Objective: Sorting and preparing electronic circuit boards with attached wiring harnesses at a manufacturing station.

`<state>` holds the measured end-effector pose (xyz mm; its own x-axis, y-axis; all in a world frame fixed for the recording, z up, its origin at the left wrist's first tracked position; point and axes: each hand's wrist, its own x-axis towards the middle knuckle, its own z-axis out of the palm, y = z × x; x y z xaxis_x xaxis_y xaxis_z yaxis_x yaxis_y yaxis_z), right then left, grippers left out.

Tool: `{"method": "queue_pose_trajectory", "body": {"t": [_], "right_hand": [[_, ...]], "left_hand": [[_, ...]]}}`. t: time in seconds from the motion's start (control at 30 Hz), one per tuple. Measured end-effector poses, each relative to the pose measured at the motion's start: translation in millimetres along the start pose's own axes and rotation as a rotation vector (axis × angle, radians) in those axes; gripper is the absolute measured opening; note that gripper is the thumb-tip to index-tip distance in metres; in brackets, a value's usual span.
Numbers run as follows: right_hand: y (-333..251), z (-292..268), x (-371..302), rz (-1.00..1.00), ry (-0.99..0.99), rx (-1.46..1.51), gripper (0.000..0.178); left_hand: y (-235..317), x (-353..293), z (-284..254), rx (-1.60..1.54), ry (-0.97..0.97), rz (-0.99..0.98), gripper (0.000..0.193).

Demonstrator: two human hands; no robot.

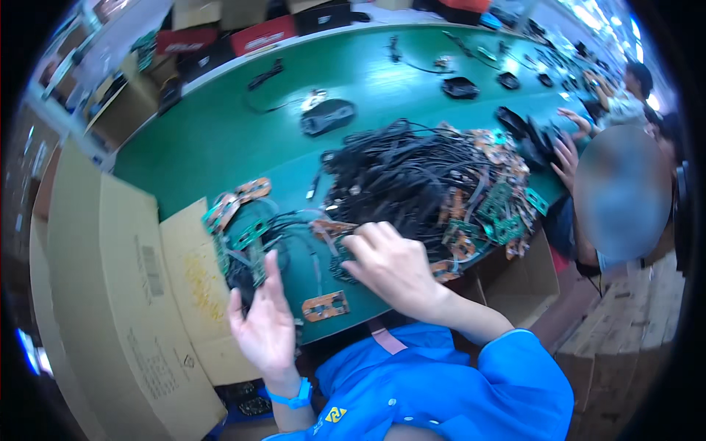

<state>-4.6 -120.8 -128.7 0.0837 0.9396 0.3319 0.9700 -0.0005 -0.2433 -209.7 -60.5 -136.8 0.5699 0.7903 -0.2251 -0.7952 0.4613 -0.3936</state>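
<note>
My left hand [266, 327] is open, its palm showing and its fingers apart, beside a cluster of circuit boards [250, 234] with thin cables at the table's left end. My right hand [393, 268] is at the near side of a large heap of black cables [397, 173]. Its fingers curl over boards and wires there; whatever they grip is hidden beneath them. Just left of those fingers lies an orange-brown circuit board [334, 228]. Another orange-brown board [325, 306], on a pale wire, rests near the table's front edge between my hands.
An open cardboard box [110, 264] stands against the green table [198, 140] at left. Green and brown boards [500, 213] edge the heap's right side. Beyond lies a black mouse shell [327, 116] among other spaced parts. A co-worker's hand [566, 158] reaches in at right.
</note>
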Motion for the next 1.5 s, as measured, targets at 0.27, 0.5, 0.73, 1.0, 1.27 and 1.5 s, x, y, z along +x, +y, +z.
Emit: {"method": "queue_pose_trajectory", "body": {"t": [0.27, 0.5, 0.73, 1.0, 1.27, 1.5], "right_hand": [[8, 5, 3, -0.022, 0.024, 0.281, 0.019], [13, 0, 13, 0.072, -0.01, 0.719, 0.02], [3, 11, 15, 0.062, 0.038, 0.653, 0.024], [14, -45, -2, -0.046, 0.317, 0.411, 0.021], [84, -89, 22, -0.172, 0.302, -0.002, 0.021], [93, -74, 43, -0.159, -0.006, -0.302, 0.021]], "left_hand": [[-11, -15, -4, 0.345, 0.021, 0.018, 0.068], [-15, -19, -7, 0.951, -0.076, 0.126, 0.073], [-18, -29, -11, 1.493, -0.001, 0.307, 0.075], [-18, -31, 6, 1.805, 0.082, 0.626, 0.073], [-11, -31, 46, 2.066, -0.008, 0.582, 0.048], [-33, -18, 63, 2.307, -0.298, 0.451, 0.036]]}}
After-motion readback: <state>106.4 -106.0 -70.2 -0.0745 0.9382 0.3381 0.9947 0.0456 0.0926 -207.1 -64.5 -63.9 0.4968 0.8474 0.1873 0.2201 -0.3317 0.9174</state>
